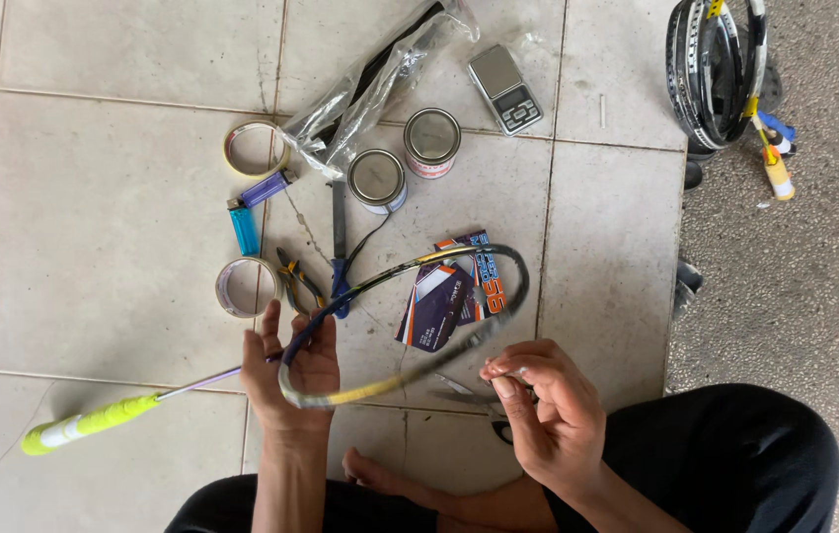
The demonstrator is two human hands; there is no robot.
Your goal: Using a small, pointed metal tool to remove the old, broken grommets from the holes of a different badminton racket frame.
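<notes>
With the left hand (293, 380) clenched round the racket frame (410, 316), the right hand (543, 405), pinching fine string, should keep it taut.

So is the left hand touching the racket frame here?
Touching. The head view shows the left hand wrapped around the racket frame near its throat, with the fingers closed over the rim.

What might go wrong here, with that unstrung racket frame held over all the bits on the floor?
The racket frame hangs in the left hand alone; swinging it might knock over the two small tins. The right hand pinches something too thin to make out, easily dropped. Scissors lie close to the bare foot.
</notes>
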